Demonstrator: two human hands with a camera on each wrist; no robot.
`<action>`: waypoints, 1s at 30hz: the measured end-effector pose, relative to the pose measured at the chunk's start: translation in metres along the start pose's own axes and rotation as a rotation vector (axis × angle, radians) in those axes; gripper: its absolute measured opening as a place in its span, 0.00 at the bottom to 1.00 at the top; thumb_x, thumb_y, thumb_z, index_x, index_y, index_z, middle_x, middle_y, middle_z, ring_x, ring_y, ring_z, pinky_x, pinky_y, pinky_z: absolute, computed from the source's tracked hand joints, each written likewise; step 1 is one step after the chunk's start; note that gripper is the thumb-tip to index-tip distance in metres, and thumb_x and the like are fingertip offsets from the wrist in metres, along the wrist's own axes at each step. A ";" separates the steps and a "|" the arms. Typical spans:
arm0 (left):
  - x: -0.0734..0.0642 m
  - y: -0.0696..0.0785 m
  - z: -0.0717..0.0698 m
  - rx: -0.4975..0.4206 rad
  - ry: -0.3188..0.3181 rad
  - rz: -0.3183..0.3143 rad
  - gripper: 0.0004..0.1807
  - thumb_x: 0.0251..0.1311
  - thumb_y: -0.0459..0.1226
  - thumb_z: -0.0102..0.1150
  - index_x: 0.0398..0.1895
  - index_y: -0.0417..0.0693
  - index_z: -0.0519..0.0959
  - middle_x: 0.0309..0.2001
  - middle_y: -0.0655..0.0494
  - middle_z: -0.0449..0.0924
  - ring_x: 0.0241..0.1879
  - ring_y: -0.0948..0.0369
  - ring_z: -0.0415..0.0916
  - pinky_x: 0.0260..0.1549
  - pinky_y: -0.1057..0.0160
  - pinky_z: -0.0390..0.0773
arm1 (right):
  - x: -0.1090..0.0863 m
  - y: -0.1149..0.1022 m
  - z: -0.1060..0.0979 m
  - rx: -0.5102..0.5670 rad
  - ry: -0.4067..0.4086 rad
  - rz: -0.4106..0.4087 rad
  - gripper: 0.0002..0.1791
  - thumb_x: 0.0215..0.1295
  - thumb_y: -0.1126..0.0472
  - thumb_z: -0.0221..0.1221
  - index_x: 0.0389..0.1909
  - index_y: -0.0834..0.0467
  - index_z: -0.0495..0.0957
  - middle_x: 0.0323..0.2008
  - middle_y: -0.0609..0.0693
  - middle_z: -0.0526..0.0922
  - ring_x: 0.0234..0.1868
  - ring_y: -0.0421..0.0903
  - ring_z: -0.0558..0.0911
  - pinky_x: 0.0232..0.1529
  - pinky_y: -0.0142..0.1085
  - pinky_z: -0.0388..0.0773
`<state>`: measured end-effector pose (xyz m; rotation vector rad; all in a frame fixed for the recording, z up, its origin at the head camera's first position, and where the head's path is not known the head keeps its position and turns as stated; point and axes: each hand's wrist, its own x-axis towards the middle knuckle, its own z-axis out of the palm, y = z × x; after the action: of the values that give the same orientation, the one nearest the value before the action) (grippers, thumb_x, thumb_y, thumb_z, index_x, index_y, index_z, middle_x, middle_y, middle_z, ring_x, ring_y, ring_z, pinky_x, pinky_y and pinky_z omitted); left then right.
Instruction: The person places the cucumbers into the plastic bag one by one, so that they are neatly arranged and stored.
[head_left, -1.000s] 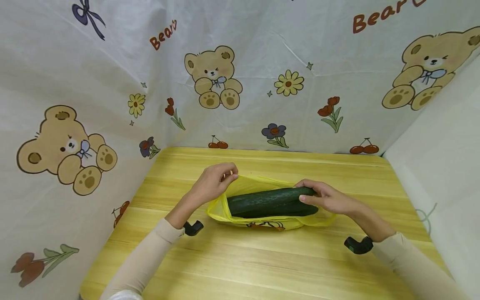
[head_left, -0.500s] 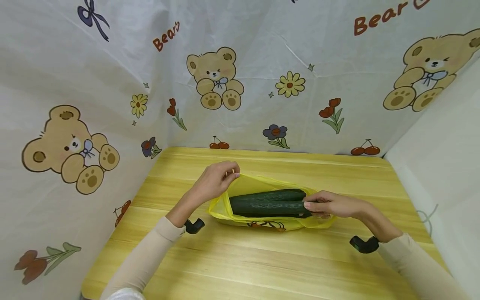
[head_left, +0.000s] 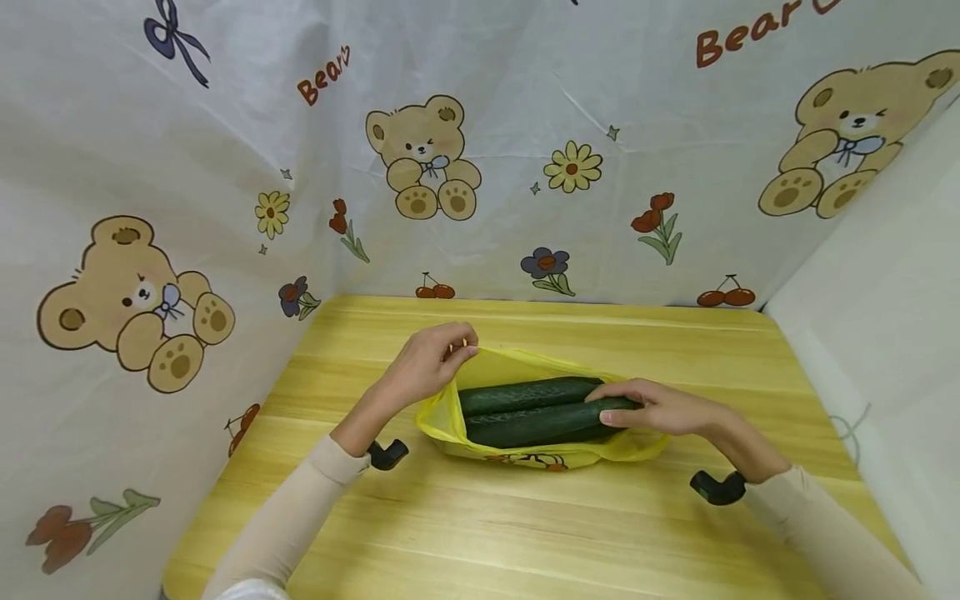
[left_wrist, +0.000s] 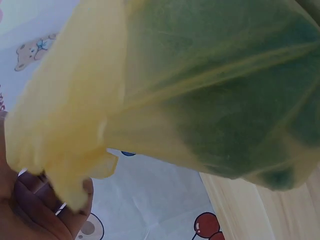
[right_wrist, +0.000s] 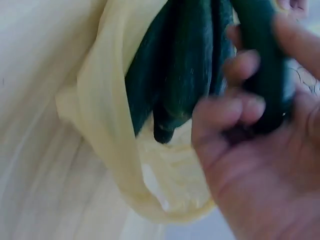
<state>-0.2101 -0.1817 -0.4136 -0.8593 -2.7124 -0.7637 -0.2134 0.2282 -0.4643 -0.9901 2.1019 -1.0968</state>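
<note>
A yellow plastic bag [head_left: 491, 367] lies on its side on the table, its mouth held wide. My left hand [head_left: 427, 362] pinches the bag's far rim at the left; in the left wrist view, bunched film sits between the fingers of that hand [left_wrist: 47, 207]. Inside are dark green cucumbers, seen dimly through the film there. My right hand [head_left: 671, 408] grips the right end of the nearest cucumber [head_left: 532, 425], thumb on the near side. Another cucumber [head_left: 521, 394] lies behind it. In the right wrist view, several more cucumbers [right_wrist: 187, 65] rest beside the held cucumber [right_wrist: 262, 45].
The light wooden table [head_left: 480, 533] extends around the bag. A white sheet printed with bears [head_left: 427, 158] hangs behind and at the left, and a plain white wall [head_left: 885, 275] stands at the right. Black wrist mounts [head_left: 718, 488] jut below both forearms.
My right hand has shifted from the rear cucumber to the nearer one and drawn it toward the bag's front side, separating the two. The left hand keeps its hold on the rim.
</note>
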 end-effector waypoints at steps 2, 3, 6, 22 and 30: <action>-0.001 0.000 0.001 -0.005 0.003 0.000 0.05 0.80 0.42 0.60 0.44 0.55 0.84 0.32 0.64 0.78 0.23 0.65 0.67 0.26 0.66 0.68 | 0.001 -0.001 0.005 -0.067 0.040 -0.014 0.21 0.82 0.57 0.60 0.70 0.57 0.77 0.60 0.61 0.83 0.32 0.36 0.78 0.38 0.33 0.79; -0.001 0.001 0.001 -0.007 0.002 0.000 0.05 0.80 0.42 0.60 0.44 0.55 0.84 0.32 0.64 0.78 0.23 0.65 0.68 0.26 0.66 0.68 | 0.000 -0.002 0.007 -0.124 0.067 -0.008 0.21 0.80 0.57 0.63 0.69 0.56 0.78 0.61 0.60 0.83 0.32 0.36 0.78 0.38 0.34 0.79; 0.000 0.001 0.002 -0.005 0.005 0.001 0.05 0.80 0.42 0.60 0.44 0.56 0.84 0.32 0.64 0.78 0.24 0.65 0.68 0.26 0.65 0.69 | -0.006 -0.006 0.014 -0.314 0.165 0.034 0.22 0.73 0.56 0.70 0.64 0.53 0.81 0.62 0.55 0.84 0.34 0.35 0.78 0.38 0.35 0.78; 0.001 0.001 0.000 -0.032 0.025 -0.026 0.05 0.80 0.43 0.59 0.44 0.56 0.83 0.31 0.63 0.79 0.24 0.65 0.69 0.26 0.64 0.70 | -0.048 0.006 0.040 -0.718 0.505 0.002 0.19 0.62 0.55 0.78 0.51 0.50 0.84 0.46 0.44 0.86 0.49 0.45 0.85 0.49 0.47 0.86; -0.004 -0.001 -0.002 -0.077 0.010 -0.111 0.04 0.80 0.45 0.60 0.45 0.60 0.83 0.30 0.63 0.79 0.27 0.63 0.73 0.30 0.61 0.75 | -0.073 0.011 0.048 -0.735 0.472 -0.038 0.19 0.58 0.52 0.80 0.48 0.38 0.86 0.47 0.30 0.85 0.46 0.31 0.66 0.42 0.35 0.75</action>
<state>-0.2073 -0.1854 -0.4132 -0.7238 -2.7571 -0.8980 -0.1398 0.2713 -0.4875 -1.1653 2.9938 -0.5945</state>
